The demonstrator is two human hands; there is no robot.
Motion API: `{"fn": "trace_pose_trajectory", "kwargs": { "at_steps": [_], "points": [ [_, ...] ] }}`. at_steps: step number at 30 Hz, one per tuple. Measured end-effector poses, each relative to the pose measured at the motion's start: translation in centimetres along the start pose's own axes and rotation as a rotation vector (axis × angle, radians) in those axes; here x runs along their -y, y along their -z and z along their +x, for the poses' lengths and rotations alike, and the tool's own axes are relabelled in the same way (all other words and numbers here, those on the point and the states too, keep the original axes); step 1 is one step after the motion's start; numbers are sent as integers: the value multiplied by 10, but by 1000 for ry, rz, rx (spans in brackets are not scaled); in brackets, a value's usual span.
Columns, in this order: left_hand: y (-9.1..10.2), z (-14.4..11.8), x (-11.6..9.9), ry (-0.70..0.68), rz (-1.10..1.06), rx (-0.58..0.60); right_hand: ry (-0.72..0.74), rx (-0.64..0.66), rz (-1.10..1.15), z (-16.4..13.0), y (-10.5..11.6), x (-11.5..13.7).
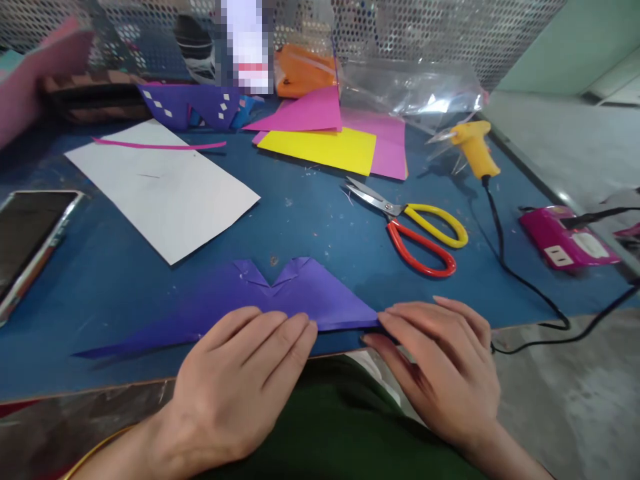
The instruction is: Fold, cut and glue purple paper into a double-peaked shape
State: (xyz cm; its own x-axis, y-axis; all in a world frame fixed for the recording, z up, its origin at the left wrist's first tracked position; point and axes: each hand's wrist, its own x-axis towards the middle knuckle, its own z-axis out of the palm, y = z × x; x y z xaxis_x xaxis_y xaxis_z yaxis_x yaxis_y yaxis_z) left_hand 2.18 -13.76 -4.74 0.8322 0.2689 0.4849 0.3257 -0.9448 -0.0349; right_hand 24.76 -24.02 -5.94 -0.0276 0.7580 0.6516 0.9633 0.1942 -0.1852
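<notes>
A folded purple paper lies along the table's front edge, with a V-shaped notch in its far side and long points to left and right. My left hand rests across its near edge, fingers stretched out side by side and pressing down; the thumb is hidden. At the right point, my right hand pinches the paper's tip, forefinger above and thumb lower down. Beyond that hand are scissors with one red and one yellow handle, blades apart.
White paper carries a thin pink strip. A phone lies left. Yellow and pink sheets lie behind. On the right are a yellow glue gun, its black cord and a magenta power strip.
</notes>
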Motion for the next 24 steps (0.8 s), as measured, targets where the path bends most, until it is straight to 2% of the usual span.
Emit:
{"fn": "trace_pose_trajectory", "kwargs": {
  "at_steps": [4, 7, 17, 24],
  "points": [
    [-3, -3, 1, 14, -20, 3, 141, 20, -32, 4, -1, 6],
    [-3, -3, 1, 13, -26, -11, 153, 50, -25, 7, -4, 7],
    [-5, 19, -2, 68, -90, -19, 81, 74, 82, 5, -10, 3],
    [-12, 19, -3, 109, -126, 5, -99, 95, 213, 12, -13, 6]
  ]
}}
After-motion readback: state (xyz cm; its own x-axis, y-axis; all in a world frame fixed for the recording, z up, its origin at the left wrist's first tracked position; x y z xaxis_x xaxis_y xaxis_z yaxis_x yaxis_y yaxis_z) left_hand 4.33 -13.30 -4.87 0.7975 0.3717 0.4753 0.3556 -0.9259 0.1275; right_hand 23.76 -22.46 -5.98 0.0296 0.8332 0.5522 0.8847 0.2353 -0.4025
